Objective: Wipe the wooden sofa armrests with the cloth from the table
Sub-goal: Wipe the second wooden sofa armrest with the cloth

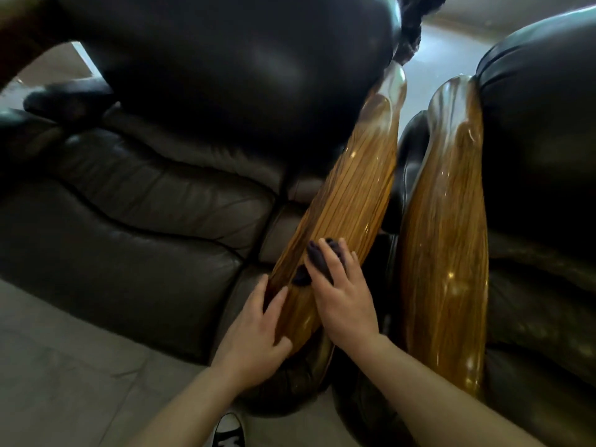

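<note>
Right hand (346,304) presses the dark cloth (317,261) flat on the left armrest (351,201), fingers spread; left hand (254,333) steadies the near end, fingers spread too.

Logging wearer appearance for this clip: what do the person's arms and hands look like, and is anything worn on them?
Both forearms are bare as far as the frame shows, with no sleeve in view. The left hand and right hand wear no gloves; no rings, watch or wristband are visible. Fingernails look short and unpainted.
</note>
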The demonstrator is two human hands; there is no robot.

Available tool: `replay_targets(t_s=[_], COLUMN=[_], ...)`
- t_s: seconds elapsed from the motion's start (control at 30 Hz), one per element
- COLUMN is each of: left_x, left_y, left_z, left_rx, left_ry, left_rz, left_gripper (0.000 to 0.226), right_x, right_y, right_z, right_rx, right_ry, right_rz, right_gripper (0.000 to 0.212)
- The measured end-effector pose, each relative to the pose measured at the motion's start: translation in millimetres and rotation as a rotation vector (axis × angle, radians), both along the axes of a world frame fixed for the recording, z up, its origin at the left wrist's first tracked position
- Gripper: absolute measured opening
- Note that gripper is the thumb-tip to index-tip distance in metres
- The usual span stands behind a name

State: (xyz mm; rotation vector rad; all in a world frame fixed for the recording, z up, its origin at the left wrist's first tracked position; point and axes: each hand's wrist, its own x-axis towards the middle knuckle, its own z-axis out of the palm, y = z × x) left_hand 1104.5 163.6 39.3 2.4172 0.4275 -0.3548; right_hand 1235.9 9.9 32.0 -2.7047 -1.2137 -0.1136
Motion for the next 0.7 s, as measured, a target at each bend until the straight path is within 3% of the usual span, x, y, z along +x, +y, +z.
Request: replay_targets(t_s=[0.13,0.3,0.37,0.53,0.6,0.7], left_x=[-12.2,-19.9,-21.9,-27.3,-29.4,-32.9], left_y=[-16.1,-29.5,-32.2,-33.2,-32.5,-31.0], left_z=[-11.3,-20.3,-20.5,-21.3,-22.4,-25.1], left_rx=[0.237,0.365,0.37,0.295,0.26,0.209], left_ry=[-0.013,-0.057,-0.052,-0.087,-0.113,-0.15], left_rz=[-0.117,-0.124,-0.127,-0.101,-0.068,-0.02], left_gripper=[0.091,0.092,0.092,0.091,0.089,0.083], right_x=[31.3,65.3,45.8,33.8,49.9,42.9], right_y=[-8.8,23.5,27.5,12.0,24.2,40.2], right_z=[10.2,27.2,20.9,20.5,29.2,31.7], right_rx=[-0.133,-0.029,-0.015,-0.207,-0.227,-0.113], right_ry=[-0.078,-0.055,-0.047,-0.095,-0.111,-0.027], right_rz=[0.243,-0.058,-0.06,0.463,0.383,0.095], right_gripper=[0.057,0.045,0.045,0.049,0.047,0.044])
